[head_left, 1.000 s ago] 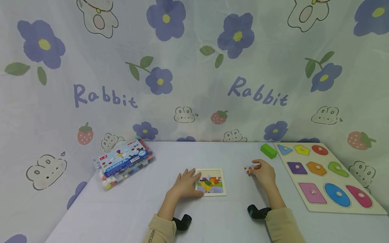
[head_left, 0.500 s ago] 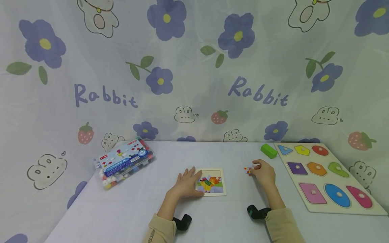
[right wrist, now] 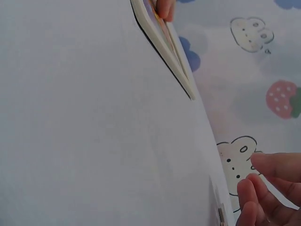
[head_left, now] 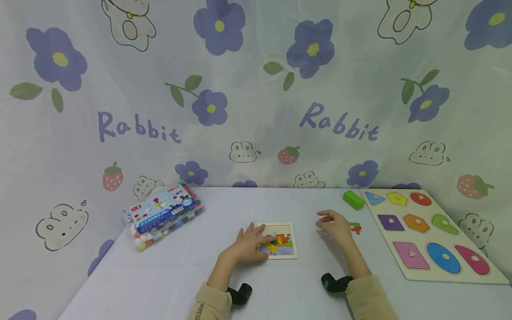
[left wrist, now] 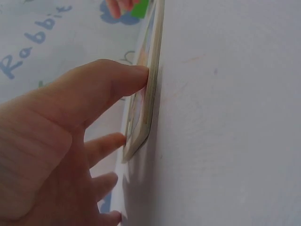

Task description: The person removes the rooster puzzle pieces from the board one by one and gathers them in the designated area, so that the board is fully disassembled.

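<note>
Rests the left hand (head_left: 247, 247), spread, on the framed puzzle (head_left: 284, 246); holds the right hand (head_left: 336, 227) loosely parted, pinching nothing visible; has the loose piece (head_left: 355, 228) just beside that nearer hand, at 3 o'clock, with long axis unclear

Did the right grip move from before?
Yes, a little: the right grip shifted left and is now farther left of the green block, which stayed put.
</note>
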`<state>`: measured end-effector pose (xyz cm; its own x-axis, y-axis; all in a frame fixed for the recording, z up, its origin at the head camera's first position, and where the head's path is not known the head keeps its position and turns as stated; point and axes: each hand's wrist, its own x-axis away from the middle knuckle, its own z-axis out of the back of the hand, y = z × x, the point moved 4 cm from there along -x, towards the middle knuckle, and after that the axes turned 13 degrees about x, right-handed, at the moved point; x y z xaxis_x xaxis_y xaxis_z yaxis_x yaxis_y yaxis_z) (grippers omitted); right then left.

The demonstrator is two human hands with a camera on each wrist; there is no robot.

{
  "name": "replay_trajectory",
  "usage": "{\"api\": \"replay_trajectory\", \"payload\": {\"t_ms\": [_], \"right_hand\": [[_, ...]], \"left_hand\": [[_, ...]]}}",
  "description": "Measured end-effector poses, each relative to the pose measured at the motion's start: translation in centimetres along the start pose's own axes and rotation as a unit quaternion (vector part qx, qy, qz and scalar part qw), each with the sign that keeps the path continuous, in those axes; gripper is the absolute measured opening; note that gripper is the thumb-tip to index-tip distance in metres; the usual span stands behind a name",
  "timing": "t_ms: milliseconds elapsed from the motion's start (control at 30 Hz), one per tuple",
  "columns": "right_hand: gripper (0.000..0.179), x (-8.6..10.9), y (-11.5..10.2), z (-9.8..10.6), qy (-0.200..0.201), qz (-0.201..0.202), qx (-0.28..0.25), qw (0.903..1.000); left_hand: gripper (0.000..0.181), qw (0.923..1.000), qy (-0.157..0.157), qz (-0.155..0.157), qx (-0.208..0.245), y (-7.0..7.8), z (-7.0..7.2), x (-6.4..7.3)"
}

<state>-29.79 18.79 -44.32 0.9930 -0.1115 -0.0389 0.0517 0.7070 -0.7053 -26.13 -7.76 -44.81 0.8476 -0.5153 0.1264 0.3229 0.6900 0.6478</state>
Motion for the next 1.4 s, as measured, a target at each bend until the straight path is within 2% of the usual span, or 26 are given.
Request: {"api": "replay_trajectory", "payload": {"t_ms": [200,533,867,1067,1200,1400], "right_hand": [[0.032,0.3,-1.3,-1.5,-0.037,0.004,-0.026,0.9990],[0.027,0.7,-2.5,-3.3,-0.066,0.006,-0.037,0.9971],[0.024,1.1,-3.3,-4.4,-0.091,0.020,-0.036,0.9950],[0.023,1.5,-3.7,-5.2,-0.135,0.032,-0.001,0.9903],[0.025,1.9,-4.0,-5.4,-0.144,0.048,0.018,0.9882],[0.028,2.4,-4.4,-5.7,-0.152,0.091,0.085,0.9805]], "left_hand": [[0.049,1.0000,0.004,0.000,-0.007,0.0,0.0,-0.1],[0.048,0.9999,0.002,-0.003,-0.010,0.0,0.0,-0.2],[0.048,0.9999,-0.001,0.007,-0.012,-0.1,-0.1,-0.2],[0.049,0.9999,-0.002,0.000,-0.012,0.1,0.1,-0.1],[0.048,0.9998,0.003,-0.009,-0.015,0.3,0.2,0.0],[0.048,0.9997,0.008,-0.016,-0.014,0.5,0.3,0.1]]}}
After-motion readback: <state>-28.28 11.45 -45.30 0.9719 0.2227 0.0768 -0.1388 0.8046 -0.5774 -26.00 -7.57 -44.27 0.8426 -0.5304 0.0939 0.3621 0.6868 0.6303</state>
